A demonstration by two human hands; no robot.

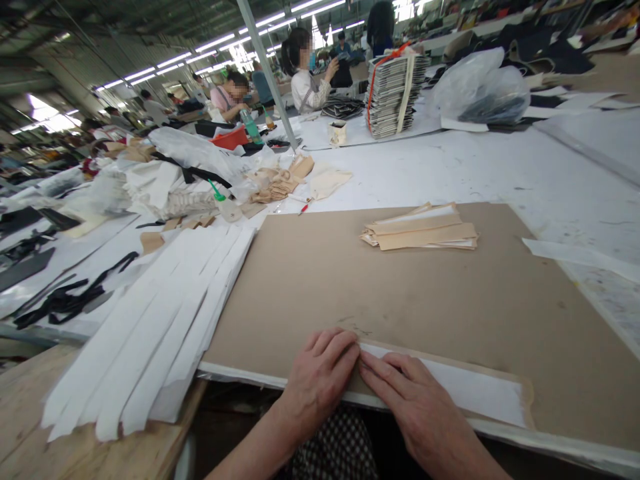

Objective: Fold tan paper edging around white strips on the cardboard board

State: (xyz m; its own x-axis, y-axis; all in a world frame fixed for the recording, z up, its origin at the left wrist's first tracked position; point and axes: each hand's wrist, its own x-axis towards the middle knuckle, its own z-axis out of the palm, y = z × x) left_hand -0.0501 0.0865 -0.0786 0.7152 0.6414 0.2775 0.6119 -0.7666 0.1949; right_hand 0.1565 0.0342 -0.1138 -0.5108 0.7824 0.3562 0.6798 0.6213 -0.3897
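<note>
A long tan strip with a white strip on it (480,390) lies along the front edge of the brown board (310,267). My left hand (325,363) is at the strip's left end, its fingers curled and pressed together; what is under them is hidden. Just to the right, my right hand (403,383) rests on the strip with its fingers together and pointing left, the tips touching the left hand's fingers. Farther back on the board sits a small pile of tan and white strips (425,230).
Long white strips (150,320) fan out left of the board. Behind them are a glue bottle (227,207), tan scraps (280,183) and black straps (75,293). A tied stack (395,93) and a plastic bag (480,90) stand at the back. Several people are beyond.
</note>
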